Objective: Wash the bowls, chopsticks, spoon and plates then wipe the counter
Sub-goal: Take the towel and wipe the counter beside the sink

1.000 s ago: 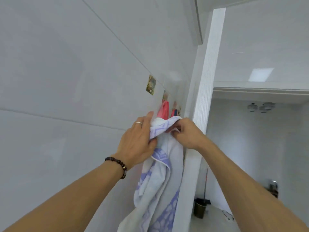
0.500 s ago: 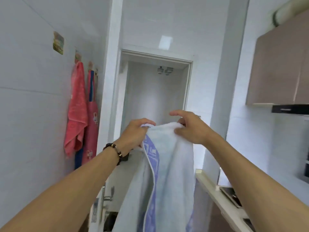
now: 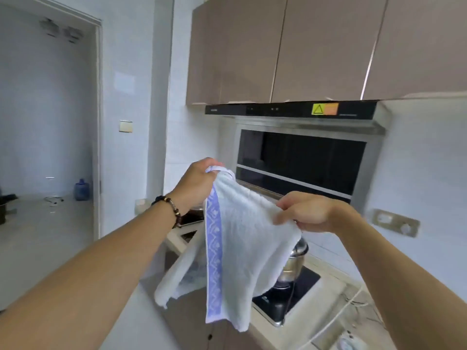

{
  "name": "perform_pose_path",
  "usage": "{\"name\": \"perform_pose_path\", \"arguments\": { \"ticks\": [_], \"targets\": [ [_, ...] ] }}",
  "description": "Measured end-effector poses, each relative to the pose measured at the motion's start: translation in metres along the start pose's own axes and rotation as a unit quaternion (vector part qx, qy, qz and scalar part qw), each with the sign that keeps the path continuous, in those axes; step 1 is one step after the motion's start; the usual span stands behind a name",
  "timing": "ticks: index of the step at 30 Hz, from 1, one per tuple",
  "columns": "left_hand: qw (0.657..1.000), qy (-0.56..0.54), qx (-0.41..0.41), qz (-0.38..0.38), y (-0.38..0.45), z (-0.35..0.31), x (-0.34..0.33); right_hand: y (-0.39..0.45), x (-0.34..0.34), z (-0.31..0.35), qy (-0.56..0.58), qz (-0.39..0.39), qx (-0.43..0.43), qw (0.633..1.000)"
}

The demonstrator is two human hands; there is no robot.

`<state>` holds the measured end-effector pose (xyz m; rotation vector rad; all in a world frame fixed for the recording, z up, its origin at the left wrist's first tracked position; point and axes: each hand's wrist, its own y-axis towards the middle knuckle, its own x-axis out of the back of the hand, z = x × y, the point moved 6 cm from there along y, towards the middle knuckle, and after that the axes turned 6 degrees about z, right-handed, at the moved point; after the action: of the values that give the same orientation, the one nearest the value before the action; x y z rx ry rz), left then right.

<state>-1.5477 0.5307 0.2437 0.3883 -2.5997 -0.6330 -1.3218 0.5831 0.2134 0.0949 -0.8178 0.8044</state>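
Observation:
A white towel (image 3: 242, 238) with a purple patterned stripe hangs in the air in front of me. My left hand (image 3: 197, 185), with a bead bracelet at the wrist, grips its top corner. Lower and to the right, my right hand (image 3: 308, 210) pinches the top edge. The cloth drapes down over the pale counter (image 3: 161, 322) and hides part of the cooktop. No bowls, chopsticks, spoon or plates are in view.
A steel pot (image 3: 294, 261) stands on a black cooktop (image 3: 300, 286) behind the towel. Above it are a range hood (image 3: 298, 147) and brown wall cabinets (image 3: 316, 46). A white cable (image 3: 341, 314) lies on the counter at the right. An open doorway (image 3: 48, 122) is at the left.
I have turned right, away from the wall hooks and doorway toward the stove side of the kitchen. Both hands carried the towel along, and my right hand now sits lower than my left.

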Motion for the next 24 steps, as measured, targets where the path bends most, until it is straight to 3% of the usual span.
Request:
{"name": "perform_pose_path", "arguments": {
  "ticks": [4, 7, 12, 16, 18, 21, 24],
  "targets": [
    [0.991, -0.117, -0.022, 0.057, -0.003, -0.062, -0.14, -0.116, 0.058, -0.09, -0.103, -0.13, -0.06, 0.984],
    [0.983, -0.133, -0.031, 0.124, -0.007, -0.1, -0.248, -0.199, 0.096, -0.155, -0.155, -0.238, -0.111, 0.952],
    [0.975, -0.103, -0.08, 0.18, -0.01, -0.135, -0.397, -0.317, 0.13, -0.25, -0.065, -0.343, -0.178, 0.92],
    [0.971, -0.098, -0.077, 0.202, -0.004, -0.145, -0.501, -0.393, 0.149, -0.327, 0.046, -0.373, -0.208, 0.903],
    [0.964, -0.119, -0.071, 0.228, -0.005, -0.146, -0.561, -0.426, 0.161, -0.367, 0.003, -0.398, -0.262, 0.879],
    [0.943, -0.147, -0.087, 0.285, -0.012, -0.16, -0.64, -0.463, 0.181, -0.412, -0.111, -0.457, -0.352, 0.809],
    [0.927, -0.186, -0.099, 0.309, -0.009, -0.187, -0.692, -0.494, 0.204, -0.432, -0.157, -0.542, -0.367, 0.739]
  ]
}}
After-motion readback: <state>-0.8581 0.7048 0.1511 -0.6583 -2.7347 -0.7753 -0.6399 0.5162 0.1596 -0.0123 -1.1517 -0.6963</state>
